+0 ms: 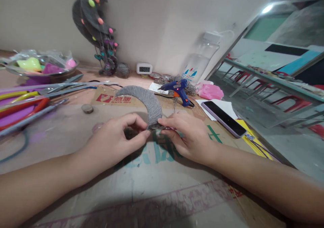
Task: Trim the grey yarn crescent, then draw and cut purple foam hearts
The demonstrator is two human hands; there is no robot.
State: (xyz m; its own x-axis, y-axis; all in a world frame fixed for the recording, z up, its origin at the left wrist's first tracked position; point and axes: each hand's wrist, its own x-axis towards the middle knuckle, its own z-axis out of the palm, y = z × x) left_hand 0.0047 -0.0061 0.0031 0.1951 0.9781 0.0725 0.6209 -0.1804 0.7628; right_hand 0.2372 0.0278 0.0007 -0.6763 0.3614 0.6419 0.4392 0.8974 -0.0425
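Thumb and finger of the left hand (113, 135) hold the low end of a gray string-wrapped crescent (153, 108). The right hand (191, 135) pinches that end too. The crescent curves up beyond them. Farther out are red Chinese print on cardboard (138, 102), a blue glue gun (176, 86), and a bottle (199, 60) with letters ending "OK".

"What stands at the back?"
"1 clock (144, 68), left of 1 bottle (199, 59), near the wall (157, 25)."
"And in front?"
"1 glue gun (179, 89); right of it, 1 phone (224, 119) on paper (227, 107); well left, 1 stone (87, 108)."
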